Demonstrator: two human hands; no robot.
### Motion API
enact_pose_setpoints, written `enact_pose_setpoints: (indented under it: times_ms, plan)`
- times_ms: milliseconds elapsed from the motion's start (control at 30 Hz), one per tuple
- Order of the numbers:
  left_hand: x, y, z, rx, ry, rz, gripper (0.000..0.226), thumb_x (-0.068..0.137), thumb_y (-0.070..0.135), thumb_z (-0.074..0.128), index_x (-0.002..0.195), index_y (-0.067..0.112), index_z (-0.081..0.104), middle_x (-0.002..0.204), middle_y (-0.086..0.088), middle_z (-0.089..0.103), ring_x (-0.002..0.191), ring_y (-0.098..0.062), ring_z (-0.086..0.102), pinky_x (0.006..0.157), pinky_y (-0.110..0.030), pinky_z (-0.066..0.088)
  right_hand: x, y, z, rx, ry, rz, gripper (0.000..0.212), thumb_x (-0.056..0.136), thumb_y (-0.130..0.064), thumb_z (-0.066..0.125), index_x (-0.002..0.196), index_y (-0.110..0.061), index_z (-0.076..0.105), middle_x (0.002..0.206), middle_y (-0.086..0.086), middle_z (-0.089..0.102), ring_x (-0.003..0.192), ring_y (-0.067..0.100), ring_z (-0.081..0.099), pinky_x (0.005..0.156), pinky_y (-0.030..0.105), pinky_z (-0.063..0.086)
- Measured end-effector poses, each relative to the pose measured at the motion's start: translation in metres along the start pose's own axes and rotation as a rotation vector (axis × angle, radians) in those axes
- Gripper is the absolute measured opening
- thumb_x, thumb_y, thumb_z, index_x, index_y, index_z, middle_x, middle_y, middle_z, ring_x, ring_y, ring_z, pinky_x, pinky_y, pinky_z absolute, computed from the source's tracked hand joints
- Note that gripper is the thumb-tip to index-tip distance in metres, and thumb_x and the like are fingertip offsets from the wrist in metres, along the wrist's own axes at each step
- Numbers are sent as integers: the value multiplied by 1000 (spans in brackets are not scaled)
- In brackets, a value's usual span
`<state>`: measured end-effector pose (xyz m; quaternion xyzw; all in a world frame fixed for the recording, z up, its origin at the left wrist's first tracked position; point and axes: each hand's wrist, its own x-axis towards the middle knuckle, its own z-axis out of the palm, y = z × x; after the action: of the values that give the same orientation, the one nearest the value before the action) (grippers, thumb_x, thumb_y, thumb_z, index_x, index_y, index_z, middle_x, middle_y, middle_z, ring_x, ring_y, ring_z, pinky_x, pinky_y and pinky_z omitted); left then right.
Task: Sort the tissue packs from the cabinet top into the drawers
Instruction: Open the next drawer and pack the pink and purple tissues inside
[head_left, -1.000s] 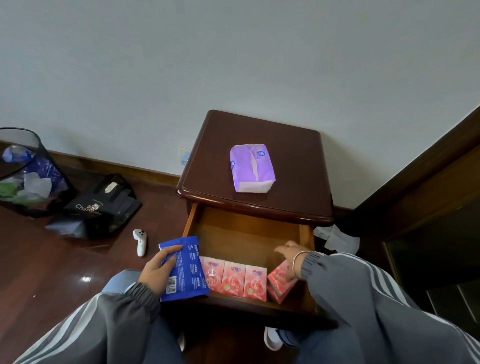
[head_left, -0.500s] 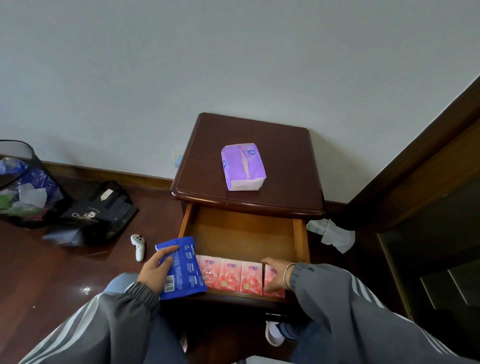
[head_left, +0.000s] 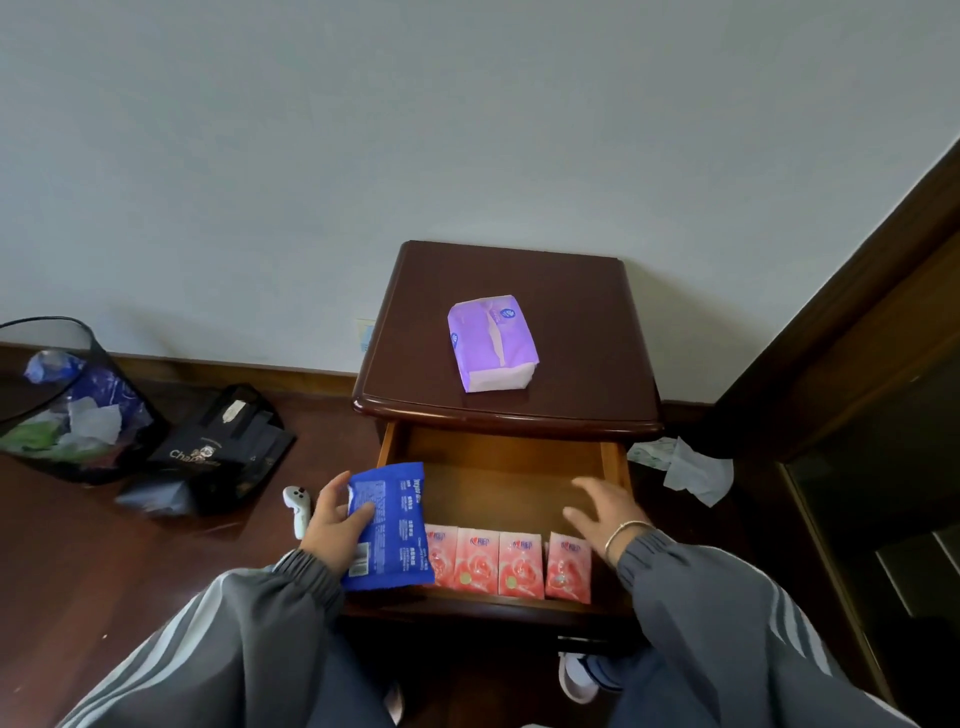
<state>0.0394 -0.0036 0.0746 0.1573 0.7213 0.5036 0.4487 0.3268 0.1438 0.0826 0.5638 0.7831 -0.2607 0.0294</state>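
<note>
Head view: the left hand (head_left: 332, 525) grips the blue pack (head_left: 389, 525) over the front-left corner of the open drawer (head_left: 498, 467), its long axis running front to back. The right hand (head_left: 605, 512), fingers spread and holding nothing, hovers above the drawer. Half a second earlier it rested on the rightmost of four pink packs (head_left: 514, 566) lined along the drawer front. The purple pack (head_left: 491, 343) lies lengthwise front to back on the cabinet top (head_left: 582, 312).

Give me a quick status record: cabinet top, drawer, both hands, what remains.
cabinet top: one purple tissue pack lying on it
drawer: open; four pink tissue packs in a row at its front
left hand: grips blue pack over the drawer's front left corner
right hand: open, empty, above the drawer's right side
remaining: blue pack not yet released; purple tissue pack not yet moved
</note>
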Motion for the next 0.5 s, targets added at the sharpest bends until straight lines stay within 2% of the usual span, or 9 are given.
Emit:
enact_pose_setpoints:
  times_ms: [67, 100, 133, 200, 233, 333, 433, 500]
  plan:
    - [16, 9, 15, 76, -59, -10, 52, 95, 1, 52, 141, 13, 31, 90, -11, 65, 59, -13, 69, 50, -26, 56, -2, 15, -3, 19, 215, 81, 57, 88, -29, 60, 139, -18, 37, 147, 5, 37, 139, 21, 29, 113, 34, 30]
    - [25, 13, 25, 128, -82, -7, 53, 94, 1, 52, 142, 11, 30, 97, -15, 65, 67, -19, 68, 59, -33, 59, -2, 23, -3, 28, 238, 152, 63, 87, -27, 61, 142, -17, 32, 151, 7, 30, 142, 23, 23, 115, 35, 26]
    - [35, 15, 36, 182, -98, 4, 55, 94, 0, 52, 143, 8, 29, 104, -20, 64, 73, -24, 65, 68, -39, 58, -3, 30, -2, 49, 212, 230, 71, 86, -25, 62, 145, -14, 25, 154, 10, 21, 144, 25, 16, 117, 36, 21]
    - [52, 20, 56, 272, -103, 32, 58, 92, -2, 54, 144, 5, 29, 113, -24, 61, 84, -32, 64, 79, -43, 54, -5, 41, 2, 145, 105, 352, 80, 87, -22, 62, 149, -11, 12, 157, 12, 13, 145, 27, 14, 118, 36, 18]
    - [62, 21, 65, 328, -83, 62, 58, 91, -2, 55, 144, 4, 32, 120, -24, 59, 96, -35, 63, 87, -42, 51, -6, 44, 5, 199, 50, 377, 81, 88, -21, 61, 149, -10, 9, 156, 13, 16, 144, 27, 19, 117, 35, 20]
    - [82, 21, 78, 612, 2, 185, 55, 89, 1, 56, 140, 6, 39, 143, -17, 42, 126, -33, 47, 105, -35, 37, -7, 43, 15, 272, -77, 396, 78, 92, -20, 55, 150, -13, 3, 148, 14, 35, 133, 29, 40, 109, 35, 33]
    - [81, 8, 85, 1054, -12, 228, 61, 91, 20, 55, 147, 20, 30, 156, -10, 18, 139, -32, 28, 113, -38, 29, -6, 41, 18, 209, -84, 444, 74, 95, -18, 48, 150, -17, -2, 143, 14, 42, 127, 29, 47, 105, 34, 38]
    - [75, -3, 92, 1278, -108, 353, 60, 94, 32, 51, 148, 25, 27, 159, -4, 10, 143, -28, 19, 114, -39, 27, -5, 42, 17, 143, -78, 452, 72, 96, -16, 45, 150, -19, -2, 136, 14, 48, 122, 27, 52, 101, 32, 41]
